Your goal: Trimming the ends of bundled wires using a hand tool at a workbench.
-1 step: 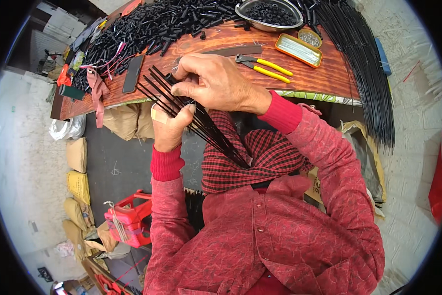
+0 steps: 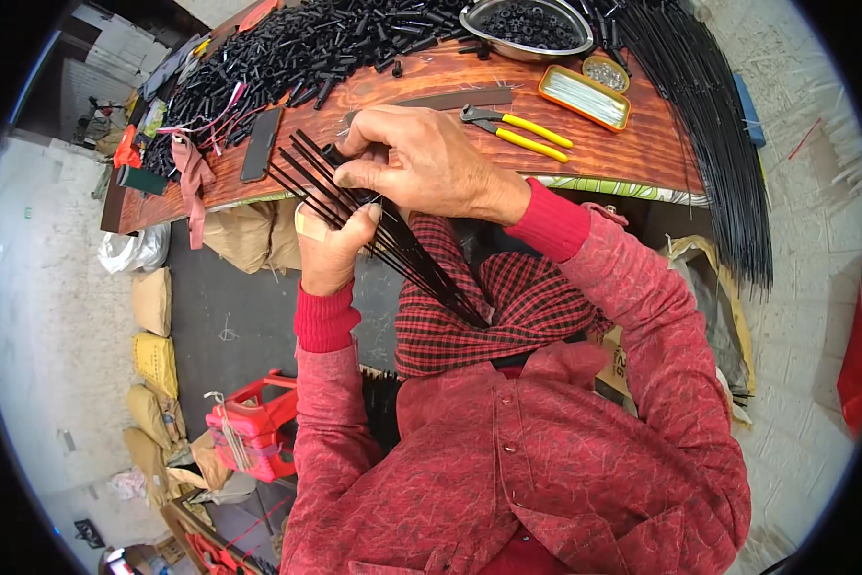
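My left hand [image 2: 330,251] is closed around a bundle of thin black rods [image 2: 429,278] that fan out up and to the left, over the edge of the wooden bench [image 2: 642,144]. My right hand [image 2: 426,165] lies over the top of the fan, fingertips pinching a small black tube [image 2: 333,151] at the rod ends. The rods' lower ends rest on a red checked cloth [image 2: 517,307] on my lap.
On the bench are a heap of short black tubes [image 2: 287,53], a steel bowl [image 2: 467,27] of black parts, an orange tin [image 2: 584,96], yellow-handled pliers [image 2: 525,132] and a flat black bar [image 2: 261,144]. Long black rods [image 2: 723,134] hang off the right end. A red crate [image 2: 253,426] and sacks [image 2: 153,364] stand on the floor at left.
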Available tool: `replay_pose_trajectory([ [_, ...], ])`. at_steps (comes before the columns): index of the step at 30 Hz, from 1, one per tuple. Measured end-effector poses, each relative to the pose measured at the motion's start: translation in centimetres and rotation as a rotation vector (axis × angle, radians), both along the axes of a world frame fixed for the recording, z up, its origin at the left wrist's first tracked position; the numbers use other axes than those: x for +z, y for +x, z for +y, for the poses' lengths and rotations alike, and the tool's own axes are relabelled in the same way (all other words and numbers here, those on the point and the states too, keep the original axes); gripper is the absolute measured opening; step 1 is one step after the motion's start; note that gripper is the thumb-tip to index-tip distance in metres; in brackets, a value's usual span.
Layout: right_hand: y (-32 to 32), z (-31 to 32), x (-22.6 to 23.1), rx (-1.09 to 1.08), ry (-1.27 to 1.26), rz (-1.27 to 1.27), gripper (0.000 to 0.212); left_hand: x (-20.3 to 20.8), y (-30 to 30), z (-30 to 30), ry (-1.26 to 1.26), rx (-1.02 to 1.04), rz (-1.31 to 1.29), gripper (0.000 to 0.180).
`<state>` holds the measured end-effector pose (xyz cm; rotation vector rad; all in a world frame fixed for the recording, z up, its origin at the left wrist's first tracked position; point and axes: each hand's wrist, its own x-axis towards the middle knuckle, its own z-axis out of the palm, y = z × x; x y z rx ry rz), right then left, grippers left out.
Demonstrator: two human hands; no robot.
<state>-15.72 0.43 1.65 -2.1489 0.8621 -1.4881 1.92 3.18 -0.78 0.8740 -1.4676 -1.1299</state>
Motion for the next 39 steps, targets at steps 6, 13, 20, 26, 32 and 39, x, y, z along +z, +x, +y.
replay_pose_trajectory([
  [6, -0.1, 1.4, -1.7, 0.165, 0.374, -0.275, 0.011, -1.1, 1.8, -0.2, 0.106, -0.092, 0.125, 0.038],
  [13, 1.2, 3.1, -5.8, 0.165, 0.430, -0.267, 0.010, -2.4, 3.9, -0.6, 0.113, -0.020, 0.145, 0.042],
  [20, 3.7, 3.7, -7.2, 0.029, 0.405, -0.284, 0.017, -3.3, 5.4, -1.1, 0.131, -0.041, 0.171, 0.042],
  [26, 5.1, 4.4, -6.9, -0.053, 0.291, -0.173, 0.017, -5.7, 8.2, -1.8, 0.168, -0.165, 0.345, 0.048],
  [32, 7.1, 4.8, -7.1, -0.092, 0.174, -0.131, 0.019, -8.3, 11.0, -2.0, 0.180, -0.287, 0.515, 0.051],
  [39, 9.3, 5.4, -6.8, -0.098, 0.127, -0.079, 0.021, -10.8, 13.0, -2.7, 0.128, -0.494, 0.707, 0.048],
])
